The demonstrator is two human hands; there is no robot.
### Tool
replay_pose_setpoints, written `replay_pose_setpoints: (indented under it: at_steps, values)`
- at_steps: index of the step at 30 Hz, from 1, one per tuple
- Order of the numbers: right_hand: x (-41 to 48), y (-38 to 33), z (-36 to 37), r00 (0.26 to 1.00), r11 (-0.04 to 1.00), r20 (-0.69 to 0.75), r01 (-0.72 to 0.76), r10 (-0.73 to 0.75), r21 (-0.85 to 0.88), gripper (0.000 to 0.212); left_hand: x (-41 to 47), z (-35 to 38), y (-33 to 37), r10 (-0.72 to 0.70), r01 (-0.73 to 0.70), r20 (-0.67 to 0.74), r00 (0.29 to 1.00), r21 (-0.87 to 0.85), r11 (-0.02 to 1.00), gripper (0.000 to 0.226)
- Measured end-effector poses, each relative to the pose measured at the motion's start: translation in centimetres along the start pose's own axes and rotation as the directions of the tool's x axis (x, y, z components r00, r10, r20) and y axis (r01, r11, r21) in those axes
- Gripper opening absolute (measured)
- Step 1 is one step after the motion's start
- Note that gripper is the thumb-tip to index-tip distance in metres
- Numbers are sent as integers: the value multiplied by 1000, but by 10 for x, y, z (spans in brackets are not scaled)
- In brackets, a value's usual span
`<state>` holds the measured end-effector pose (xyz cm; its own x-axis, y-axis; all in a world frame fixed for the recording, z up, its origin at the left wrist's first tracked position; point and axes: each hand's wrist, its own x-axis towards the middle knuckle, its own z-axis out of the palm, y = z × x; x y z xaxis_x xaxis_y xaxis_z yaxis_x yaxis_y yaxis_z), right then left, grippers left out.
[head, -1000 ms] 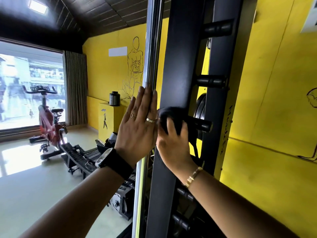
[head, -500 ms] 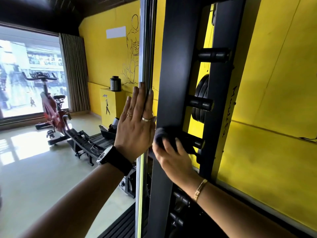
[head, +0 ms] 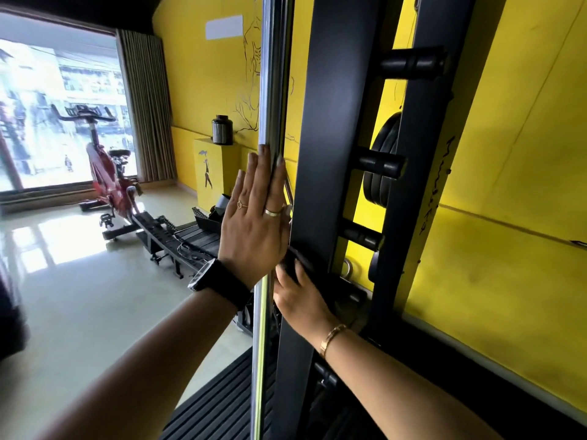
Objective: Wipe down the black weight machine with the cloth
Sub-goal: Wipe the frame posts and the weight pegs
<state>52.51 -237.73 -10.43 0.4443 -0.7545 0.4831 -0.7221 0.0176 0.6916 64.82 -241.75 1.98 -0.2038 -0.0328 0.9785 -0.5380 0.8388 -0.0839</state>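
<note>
Cloth mostly hidden, machine cropped.
Dark cloth [head: 293, 261] half covered by right hand [head: 305, 300], hard to separate from black weight machine [head: 333, 122]; machine and chrome rod [head: 270, 74] cut at top and bottom edges; window [head: 57, 106] view upper left blurred.

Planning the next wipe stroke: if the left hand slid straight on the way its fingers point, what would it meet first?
Nothing visible: the left hand lies flat on the chrome guide rod, which runs bare to the picture's top edge; beyond that, unknown.
</note>
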Motion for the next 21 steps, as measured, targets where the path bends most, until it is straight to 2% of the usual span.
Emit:
replay_pose_setpoints:
  at_steps: [3, 6, 9, 14, 16, 18, 21]
  values:
    - [-29, -7, 9, 999, 1000, 33, 23, -22, -17, 42, -5, 0, 3, -6, 6, 10, 1000, 8, 1000, 52]
    - [-28, 11, -5, 995, 999, -93, -49, 47, -22, 43, -12, 1, 4, -19, 19, 10, 1000, 31, 999, 52]
    - [-2, 31, -19, 960, 984, -216, -175, 179, 35, 38, -16, 4, 5, -27, 27, 11, 1000, 64, 998, 65]
    - [18, 25, -15, 958, 987, -246, -123, 144, 99, 40, -20, 6, 11, -55, 56, -14, 998, 110, 992, 53]
    - [6, 8, -2, 972, 991, -221, -47, 74, 125, 43, -24, 6, 14, -64, 65, -10, 998, 122, 990, 51]
    - [-16, -14, 16, 994, 997, -108, 23, -15, 71, 51, -29, 6, 15, -68, 68, -1, 998, 123, 990, 48]
    - [-52, -33, 35, 992, 992, 12, 122, -123, 40, 50, -36, 8, 17, -77, 74, 16, 997, 153, 986, 47]
